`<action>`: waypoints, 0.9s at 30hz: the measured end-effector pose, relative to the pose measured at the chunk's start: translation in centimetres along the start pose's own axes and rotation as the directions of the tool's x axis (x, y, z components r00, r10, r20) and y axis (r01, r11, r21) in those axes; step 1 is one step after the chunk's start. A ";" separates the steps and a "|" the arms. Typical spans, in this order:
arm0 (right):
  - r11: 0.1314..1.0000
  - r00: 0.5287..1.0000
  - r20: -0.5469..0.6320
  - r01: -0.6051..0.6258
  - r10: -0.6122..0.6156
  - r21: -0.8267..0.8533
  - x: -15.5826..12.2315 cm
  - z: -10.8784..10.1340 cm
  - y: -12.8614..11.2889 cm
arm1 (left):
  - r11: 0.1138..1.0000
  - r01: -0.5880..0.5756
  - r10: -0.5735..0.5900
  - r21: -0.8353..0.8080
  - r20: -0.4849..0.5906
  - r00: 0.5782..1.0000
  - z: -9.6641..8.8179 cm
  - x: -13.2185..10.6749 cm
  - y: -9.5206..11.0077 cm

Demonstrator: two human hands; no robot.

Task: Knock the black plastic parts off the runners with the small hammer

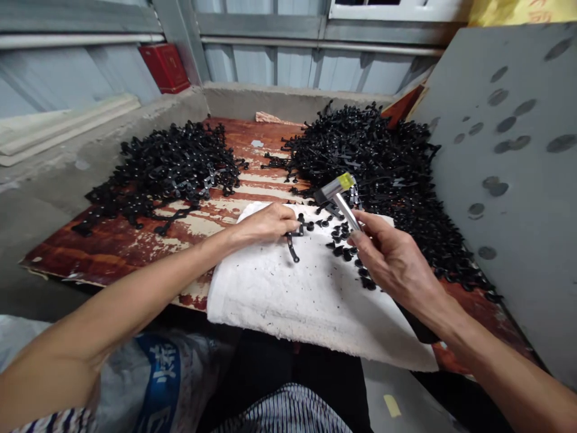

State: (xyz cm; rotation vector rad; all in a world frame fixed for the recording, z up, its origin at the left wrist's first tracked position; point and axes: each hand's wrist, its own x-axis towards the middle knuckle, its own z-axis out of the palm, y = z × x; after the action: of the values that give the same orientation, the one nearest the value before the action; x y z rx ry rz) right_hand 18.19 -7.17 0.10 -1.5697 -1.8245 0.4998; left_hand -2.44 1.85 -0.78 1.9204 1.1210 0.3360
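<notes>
My left hand (277, 221) is closed on a small black bracket-like part (293, 248), pinching it down on a white cloth (270, 294). One curved arm of the part sticks out below my fingers; the rest is partly hidden by them. In my right hand (392, 252) is a hammer (346, 211) with a metal shaft, a yellow face and a dark face. Its head is raised up and to the right of the black part, apart from it. Several small black round-headed pieces (346, 252) lie loose on the cloth between my hands.
Piles of black parts cover the board, one at the left (171, 165) and a larger one at the right (374, 150). A grey spotted panel (509, 180) stands along the right side. A concrete ledge (293, 96) and a red box (166, 67) are behind.
</notes>
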 end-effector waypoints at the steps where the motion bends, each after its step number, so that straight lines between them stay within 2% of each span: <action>1: 0.993 0.998 0.012 -0.058 0.057 0.100 -0.1 -0.2 -0.2 | 0.999 -0.052 0.052 0.002 0.069 0.996 0.3 -0.6 0.5; 3: 0.939 0.975 0.137 -0.206 0.174 0.275 -0.5 -0.2 -0.6 | 0.983 -0.181 0.172 0.022 0.223 0.960 1.1 -1.9 1.8; 5: 0.843 0.920 0.301 -0.360 0.251 0.399 -1.2 0.1 -0.9 | 0.945 -0.318 0.278 0.078 0.324 0.904 2.0 -3.2 3.0; 6: 0.795 0.893 0.362 -0.417 0.268 0.440 -1.7 0.4 -1.0 | 0.926 -0.360 0.304 0.112 0.345 0.888 2.4 -3.7 3.4; 8: 0.713 0.861 0.417 -0.486 0.291 0.505 -2.9 0.8 -1.0 | 0.913 -0.367 0.300 0.178 0.315 0.900 3.2 -4.7 3.7; 10: 0.643 0.854 0.413 -0.513 0.316 0.569 -4.0 1.2 -1.0 | 0.918 -0.338 0.294 0.208 0.216 0.931 3.9 -5.4 3.3; 13: 0.551 0.857 0.348 -0.512 0.380 0.659 -5.2 1.6 -0.9 | 0.933 -0.287 0.310 0.218 -0.079 0.948 4.8 -6.3 2.7; 15: 0.509 0.858 0.270 -0.483 0.436 0.713 -5.6 1.9 -0.9 | 0.970 -0.164 0.207 0.182 -0.250 0.946 5.0 -6.6 2.6; 16: 0.497 0.859 0.227 -0.459 0.459 0.736 -5.6 2.0 -0.9 | 0.985 -0.091 0.129 0.149 -0.276 0.952 5.1 -6.6 2.6; 18: 0.484 0.861 0.168 -0.419 0.480 0.769 -5.7 2.2 -1.0 | 0.995 0.002 0.019 0.102 -0.210 0.978 5.1 -6.5 2.8; 19: 0.481 0.863 0.156 -0.409 0.481 0.776 -5.8 2.4 -1.1 | 0.996 0.010 0.004 0.087 -0.160 0.987 5.1 -6.3 2.9; 21: 0.478 0.863 0.165 -0.413 0.477 0.775 -6.0 2.5 -1.3 | 0.999 -0.013 0.018 0.046 -0.097 0.995 5.2 -5.9 3.0; 23: 0.471 0.857 0.197 -0.437 0.475 0.767 -6.3 2.7 -1.5 | 0.999 -0.030 0.028 -0.022 -0.083 0.996 5.4 -5.4 2.9; 27: 0.452 0.845 0.215 -0.457 0.490 0.766 -7.2 2.6 -1.4 | 0.993 0.012 -0.014 -0.120 -0.013 1.000 4.6 -4.3 2.7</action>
State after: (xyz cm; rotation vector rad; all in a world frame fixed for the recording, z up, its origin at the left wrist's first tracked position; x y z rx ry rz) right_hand 15.76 -14.06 -2.53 -1.3514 -0.8118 1.3358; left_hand -0.53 -4.78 -0.60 1.8067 1.0974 0.4014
